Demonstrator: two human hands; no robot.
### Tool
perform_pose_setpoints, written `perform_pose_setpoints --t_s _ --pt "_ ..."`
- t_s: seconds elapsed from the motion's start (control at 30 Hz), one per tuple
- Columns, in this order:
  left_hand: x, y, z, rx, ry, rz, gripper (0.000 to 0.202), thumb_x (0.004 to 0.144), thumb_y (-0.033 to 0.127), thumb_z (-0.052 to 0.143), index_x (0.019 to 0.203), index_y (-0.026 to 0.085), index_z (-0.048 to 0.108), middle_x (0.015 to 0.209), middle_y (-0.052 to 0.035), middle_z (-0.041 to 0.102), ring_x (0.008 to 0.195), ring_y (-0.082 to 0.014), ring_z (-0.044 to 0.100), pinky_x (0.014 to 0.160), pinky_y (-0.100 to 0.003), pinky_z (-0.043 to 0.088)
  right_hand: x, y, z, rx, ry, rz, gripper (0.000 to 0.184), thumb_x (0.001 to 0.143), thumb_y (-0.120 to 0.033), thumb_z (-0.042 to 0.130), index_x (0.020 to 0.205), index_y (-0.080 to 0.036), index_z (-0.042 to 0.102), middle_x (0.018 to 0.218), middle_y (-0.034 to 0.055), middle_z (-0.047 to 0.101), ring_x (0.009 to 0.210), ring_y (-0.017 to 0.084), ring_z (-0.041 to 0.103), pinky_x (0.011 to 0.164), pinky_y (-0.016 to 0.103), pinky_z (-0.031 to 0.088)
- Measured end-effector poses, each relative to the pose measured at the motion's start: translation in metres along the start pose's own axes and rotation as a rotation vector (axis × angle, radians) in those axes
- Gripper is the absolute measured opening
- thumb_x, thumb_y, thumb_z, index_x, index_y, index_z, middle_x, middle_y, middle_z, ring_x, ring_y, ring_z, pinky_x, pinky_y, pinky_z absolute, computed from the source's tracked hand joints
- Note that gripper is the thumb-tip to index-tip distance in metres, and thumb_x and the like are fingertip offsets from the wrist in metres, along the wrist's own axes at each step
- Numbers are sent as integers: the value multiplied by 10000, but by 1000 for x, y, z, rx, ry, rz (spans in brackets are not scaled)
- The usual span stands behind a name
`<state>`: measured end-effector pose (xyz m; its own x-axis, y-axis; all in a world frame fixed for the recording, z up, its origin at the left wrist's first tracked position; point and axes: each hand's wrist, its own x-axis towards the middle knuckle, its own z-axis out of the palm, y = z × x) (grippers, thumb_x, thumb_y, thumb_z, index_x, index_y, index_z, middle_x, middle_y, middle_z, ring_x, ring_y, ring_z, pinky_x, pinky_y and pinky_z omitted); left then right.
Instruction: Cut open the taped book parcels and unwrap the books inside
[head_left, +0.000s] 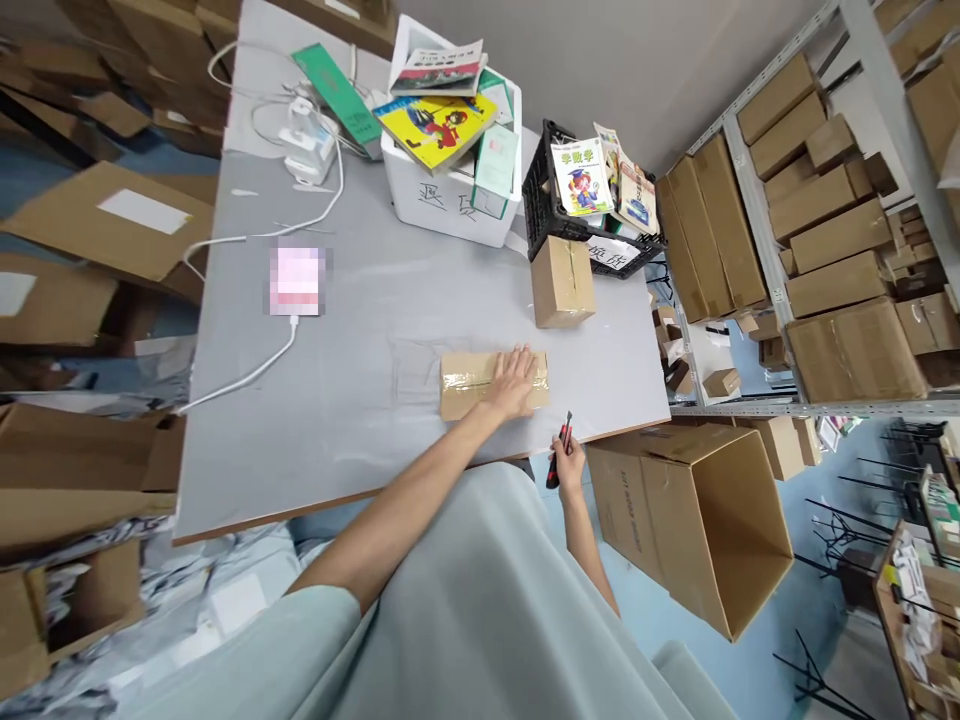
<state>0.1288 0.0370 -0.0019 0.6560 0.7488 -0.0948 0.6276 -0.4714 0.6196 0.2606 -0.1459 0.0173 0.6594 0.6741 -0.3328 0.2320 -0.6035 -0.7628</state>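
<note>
A small cardboard box (466, 384) with shiny clear tape along its top lies near the front edge of the grey table. My left hand (514, 382) rests flat on the right part of this box, fingers stretched out. Just off the table's front edge, to the right of the box, my right hand (570, 462) grips a red and black utility knife (559, 458). The knife points up and away from me, and its tip is apart from the box.
A second taped box (564, 285) stands against a black crate (541, 195) of books. Left of that is a white bin (442, 215) with books and green boxes. Cables and a charger (307, 150) lie at left. A large open carton (675, 500) stands at right, beside shelves.
</note>
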Motion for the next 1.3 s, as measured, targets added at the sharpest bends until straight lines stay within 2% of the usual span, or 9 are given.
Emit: perform_pose_setpoints --t_s 0.17,0.3,0.47,0.63,0.77,0.87,0.93,1.07,1.3 --pt "16 14 -9 79 -26 32 1371 545 279 935 1743 23 321 1744 -377 364 1635 -536 345 1377 -649 134 -20 0 -2 56 -11 6 494 837 -772 605 817 -280 560 672 -39 596 534 175 593 553 308 513" --pt "0 16 -28 47 43 113 1372 530 251 911 1759 93 322 1689 -323 443 1575 -536 400 1351 -645 230 -14 -5 -12 97 29 -30 509 784 -763 659 820 -261 581 678 -28 620 557 178 594 554 309 519" --pt "-55 -2 -52 -116 248 159 1394 669 347 918 1809 214 128 1768 -263 306 1646 -522 323 1337 -647 318 -9 -27 -21 103 92 -155 531 855 -683 670 1030 -182 698 779 -10 665 610 165 633 645 303 575" --pt "-130 -47 -47 -258 287 -39 1488 709 396 952 1810 283 -42 1799 -252 206 1627 -509 401 1223 -587 520 -15 -54 -13 -64 -4 -339 616 972 -631 630 1356 -161 732 1140 122 819 995 281 791 936 417 657" --pt "-165 -67 -39 -348 321 -215 1579 683 520 1001 1811 268 -75 1814 -262 212 1636 -483 406 1251 -581 503 -24 -65 10 -137 -184 -439 596 985 -575 662 1437 -192 723 1396 145 791 1292 330 756 1142 478 595" --pt "-163 -70 -46 -487 371 -286 1432 729 644 955 1818 276 101 1806 -215 315 1591 -417 495 1259 -532 505 -29 -71 27 -246 -322 -461 611 997 -545 671 1511 -215 675 1399 129 796 1260 327 778 1111 466 610" --pt "-151 -71 -55 -579 461 -369 1037 905 667 792 1751 251 361 1714 -190 491 1444 -347 649 1173 -478 577 -32 -77 36 -344 -363 -468 637 1009 -525 667 1569 -225 614 1366 125 809 1190 328 801 1053 460 627" --pt "-124 -77 -69 -630 601 -536 507 1004 553 694 1330 172 769 1323 -139 794 1137 -274 795 1057 -413 634 -36 -95 45 -522 -379 -500 636 1046 -454 597 1620 -197 503 1222 119 841 1052 336 821 920 445 638" --pt "-119 -95 -67 -903 599 -537 573 806 588 908 1168 149 843 1261 -154 830 1090 -313 815 1030 -447 663 -44 -127 56 -651 -492 -749 513 1129 -349 462 1620 -228 549 1470 119 746 1241 284 756 1003 372 608"
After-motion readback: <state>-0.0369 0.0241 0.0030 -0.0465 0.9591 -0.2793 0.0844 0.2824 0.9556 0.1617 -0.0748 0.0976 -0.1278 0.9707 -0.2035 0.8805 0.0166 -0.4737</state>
